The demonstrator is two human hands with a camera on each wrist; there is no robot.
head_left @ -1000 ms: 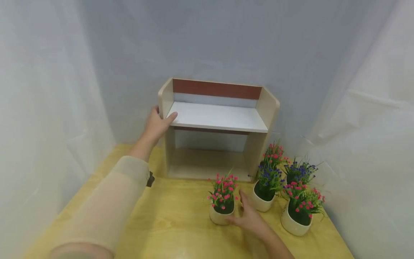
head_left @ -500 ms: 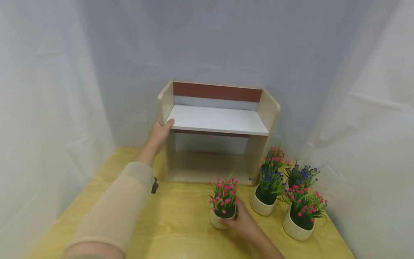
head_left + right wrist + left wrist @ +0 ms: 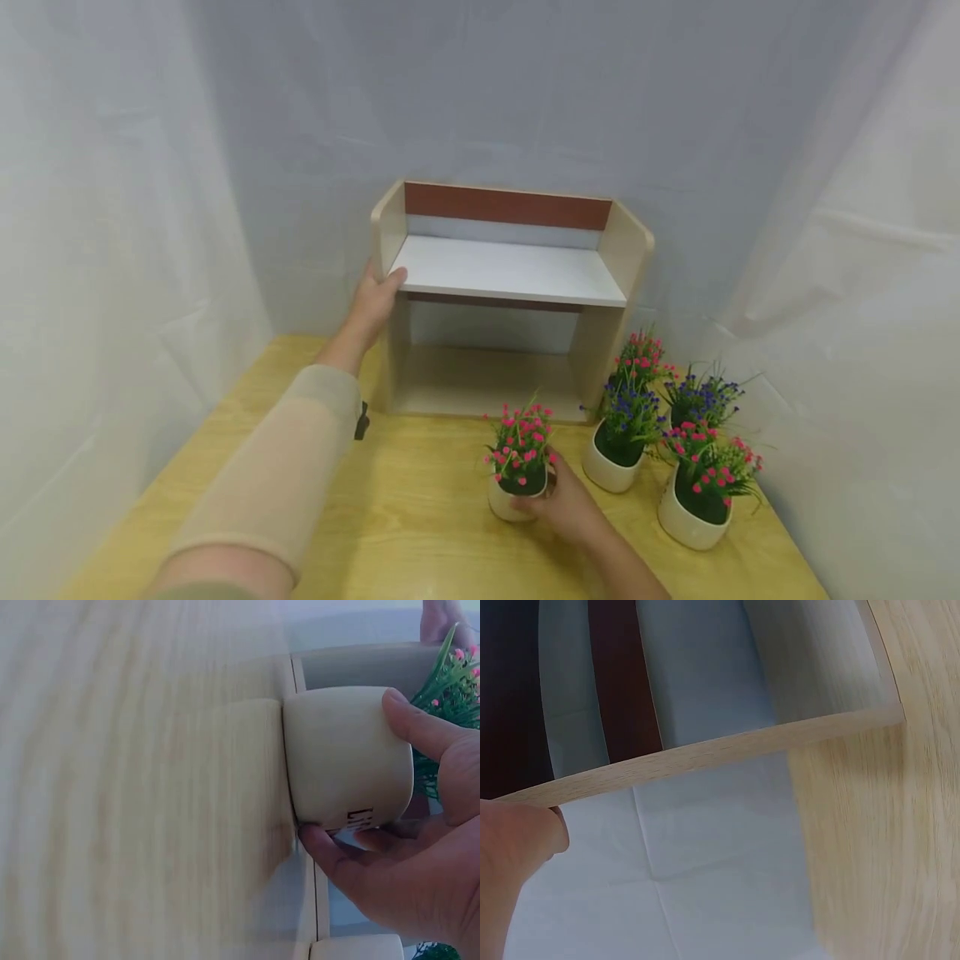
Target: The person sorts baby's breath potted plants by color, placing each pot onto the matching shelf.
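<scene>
A two-tier wooden shelf [image 3: 517,271] with a white upper board stands at the back of the table. My left hand [image 3: 372,304] grips its left side panel, thumb over the front edge; in the left wrist view the hand [image 3: 514,851] is at the panel's edge [image 3: 720,750]. In front of the shelf, a white pot [image 3: 506,502] of pink artificial flowers stands upright on the table. My right hand [image 3: 573,508] holds this pot from its right side. The right wrist view shows the thumb and fingers of that hand [image 3: 427,862] around the pot [image 3: 341,750], which has dark lettering.
Several more potted flowers are grouped at the right: a blue one [image 3: 613,467], a pink one [image 3: 693,517], another blue one [image 3: 702,400] and a pink one [image 3: 637,358] behind. A pale sheet [image 3: 510,92] hangs behind the wooden table [image 3: 405,492].
My right hand has moved in from beside the pink flower pot and taken hold of it. The left hand has shifted slightly on the shelf's side panel. The pot has not visibly left the table.
</scene>
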